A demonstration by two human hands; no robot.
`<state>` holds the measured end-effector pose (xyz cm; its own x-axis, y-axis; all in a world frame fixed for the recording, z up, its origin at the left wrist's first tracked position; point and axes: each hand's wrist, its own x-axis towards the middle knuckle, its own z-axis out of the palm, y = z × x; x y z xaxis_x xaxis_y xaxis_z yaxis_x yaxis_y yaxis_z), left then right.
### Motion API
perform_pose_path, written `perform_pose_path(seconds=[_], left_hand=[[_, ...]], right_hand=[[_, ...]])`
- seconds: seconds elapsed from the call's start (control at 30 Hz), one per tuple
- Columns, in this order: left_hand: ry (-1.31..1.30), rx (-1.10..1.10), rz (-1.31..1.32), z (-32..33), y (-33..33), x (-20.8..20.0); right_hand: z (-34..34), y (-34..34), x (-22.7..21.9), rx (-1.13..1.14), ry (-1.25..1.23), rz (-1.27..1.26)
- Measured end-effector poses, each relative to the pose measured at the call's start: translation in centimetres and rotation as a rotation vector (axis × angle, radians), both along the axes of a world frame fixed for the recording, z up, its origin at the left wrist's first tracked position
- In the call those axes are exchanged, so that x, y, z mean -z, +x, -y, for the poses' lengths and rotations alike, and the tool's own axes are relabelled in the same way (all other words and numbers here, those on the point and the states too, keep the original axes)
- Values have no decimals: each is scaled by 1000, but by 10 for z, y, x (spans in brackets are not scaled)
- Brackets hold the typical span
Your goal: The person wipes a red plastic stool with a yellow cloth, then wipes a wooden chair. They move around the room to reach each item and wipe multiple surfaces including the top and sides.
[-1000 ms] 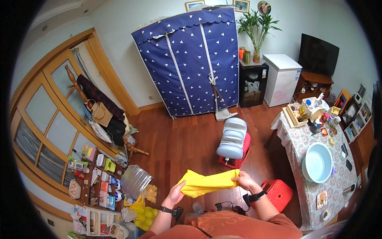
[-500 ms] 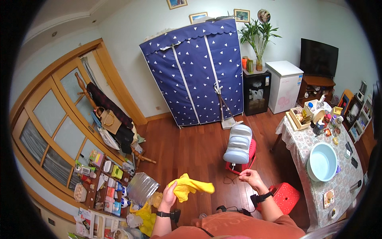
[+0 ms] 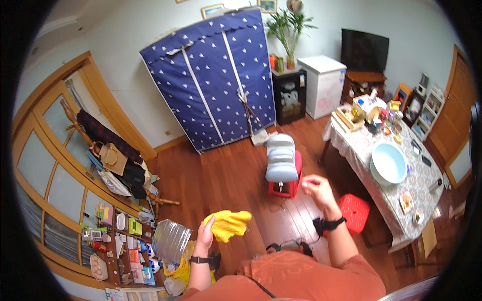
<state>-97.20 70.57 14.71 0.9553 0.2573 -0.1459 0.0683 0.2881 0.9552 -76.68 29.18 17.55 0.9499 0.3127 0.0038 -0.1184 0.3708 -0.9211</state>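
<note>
The left hand (image 3: 205, 235) is gripping a bunched yellow cloth (image 3: 228, 224), fingers closed on its edge, holding it above the wooden floor (image 3: 221, 175). The right hand (image 3: 315, 189) is hanging empty, fingers loosely curled, near the red stool (image 3: 284, 185).

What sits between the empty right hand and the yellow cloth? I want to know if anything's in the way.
Nothing: in the head view only bare wooden floor shows between the right hand and the yellow cloth, which the left hand holds.

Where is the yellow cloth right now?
In the head view, the yellow cloth is bunched in the left hand, low and left of centre, beside the silver foil bag.
</note>
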Motion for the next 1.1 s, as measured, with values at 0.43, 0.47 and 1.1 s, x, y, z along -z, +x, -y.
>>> perform_pose_path(seconds=[0.43, 0.47, 1.1], left_hand=[[26, 154, -41, 0, 3, 21], [20, 153, -45, 2, 4, 18], [-34, -45, -42, 29, -3, 8]], right_hand=[[-25, -32, -141, 5, 236, 104], [-26, -32, -144, -1, 240, 120], [-42, 1, -176, -161, 229, 213]])
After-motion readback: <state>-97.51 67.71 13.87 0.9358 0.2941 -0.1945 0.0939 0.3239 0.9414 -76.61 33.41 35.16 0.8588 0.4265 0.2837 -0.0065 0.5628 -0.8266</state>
